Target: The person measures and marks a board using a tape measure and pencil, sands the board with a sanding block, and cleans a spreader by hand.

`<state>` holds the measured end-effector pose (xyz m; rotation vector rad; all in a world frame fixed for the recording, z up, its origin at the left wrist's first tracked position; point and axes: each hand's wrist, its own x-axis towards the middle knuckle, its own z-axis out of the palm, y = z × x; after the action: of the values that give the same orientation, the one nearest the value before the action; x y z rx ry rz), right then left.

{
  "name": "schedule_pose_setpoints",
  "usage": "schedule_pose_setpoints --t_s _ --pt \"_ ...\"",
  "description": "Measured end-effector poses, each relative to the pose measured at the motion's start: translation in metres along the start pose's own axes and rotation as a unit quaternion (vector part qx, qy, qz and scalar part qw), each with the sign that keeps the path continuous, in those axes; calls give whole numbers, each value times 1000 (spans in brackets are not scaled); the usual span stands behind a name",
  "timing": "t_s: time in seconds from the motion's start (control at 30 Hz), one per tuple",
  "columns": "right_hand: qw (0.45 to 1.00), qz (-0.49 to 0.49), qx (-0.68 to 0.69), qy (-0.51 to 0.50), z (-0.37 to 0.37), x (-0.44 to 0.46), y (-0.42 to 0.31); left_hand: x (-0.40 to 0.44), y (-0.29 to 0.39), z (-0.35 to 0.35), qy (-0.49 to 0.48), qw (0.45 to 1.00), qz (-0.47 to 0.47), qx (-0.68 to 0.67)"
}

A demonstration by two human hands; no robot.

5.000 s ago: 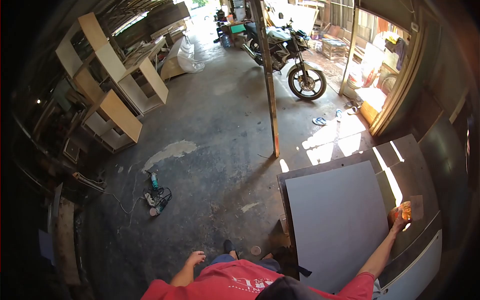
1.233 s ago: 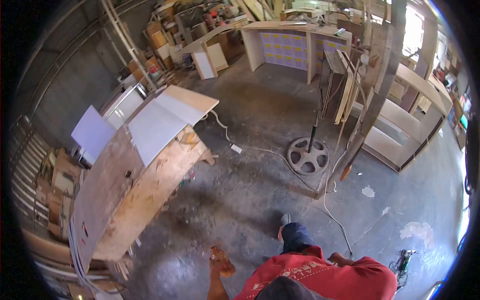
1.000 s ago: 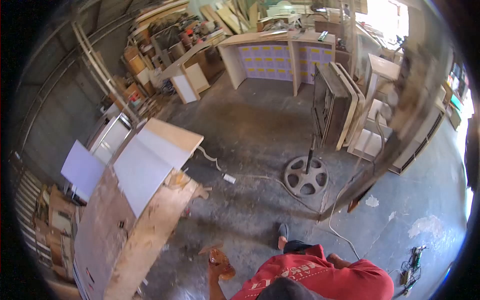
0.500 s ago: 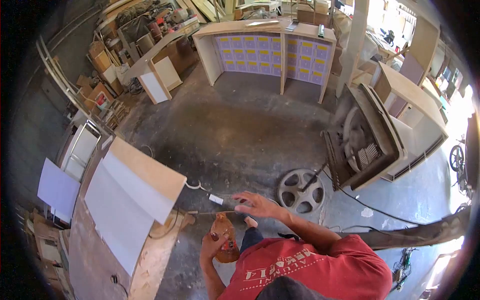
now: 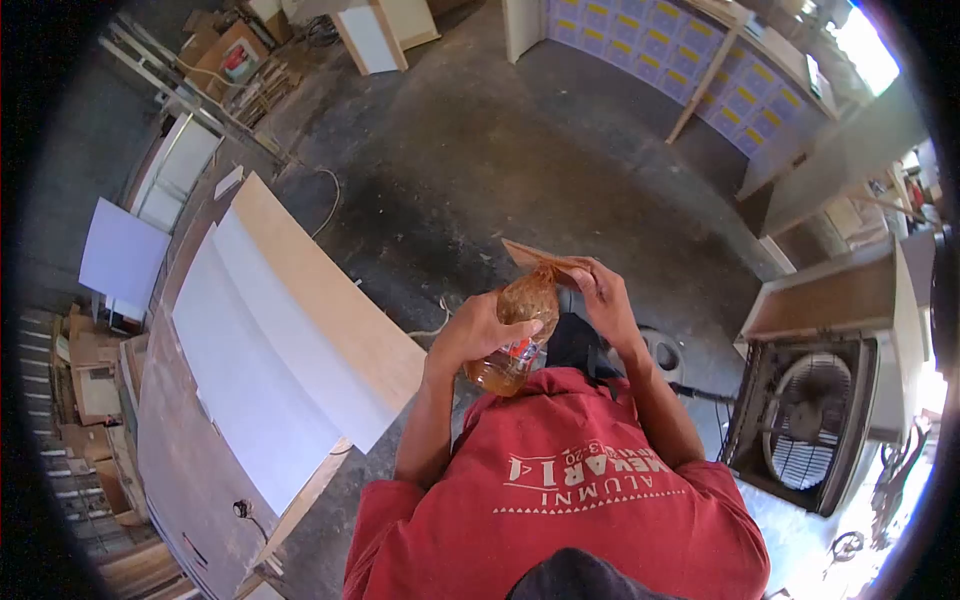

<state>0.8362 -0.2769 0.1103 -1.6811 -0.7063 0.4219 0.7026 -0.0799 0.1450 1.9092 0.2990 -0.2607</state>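
Observation:
My left hand [image 5: 478, 330] is wrapped around a clear plastic bottle [image 5: 512, 345] that holds amber-brown liquid and has a red and blue label. The bottle is tilted, its upper end towards my right hand. At that end, my right hand [image 5: 605, 298] is closed on a thin, flat brown piece [image 5: 530, 256], which looks like a wooden spreader. The piece lies across the bottle's top, and whether it touches the rim I cannot tell. Left of my hands, large white sheets [image 5: 270, 370] lie over a tan board [image 5: 310, 285] on a workbench.
A large fan [image 5: 808, 420] in a dark frame stands on the right, beside a wooden cabinet [image 5: 830, 300]. Behind my right arm is a grey spoked wheel base [image 5: 662, 350]. Cabinets with a purple-and-yellow patterned back [image 5: 640, 45] stand across the concrete floor [image 5: 440, 170].
My left hand has raised the bottle and brought it in front of my chest. My right hand, earlier spread and apart from it, now holds the flat piece at its top. The view has turned and tipped down.

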Motion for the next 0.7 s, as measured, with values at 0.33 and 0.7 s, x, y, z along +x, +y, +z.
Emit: schedule_pose_setpoints --t_s 0.33,0.7 --pt "946 64 202 -244 13 252 49 100 -29 -127 76 946 -49 -313" --pt "945 -104 215 -223 206 419 2 133 -41 -217 282 752 83 -590"
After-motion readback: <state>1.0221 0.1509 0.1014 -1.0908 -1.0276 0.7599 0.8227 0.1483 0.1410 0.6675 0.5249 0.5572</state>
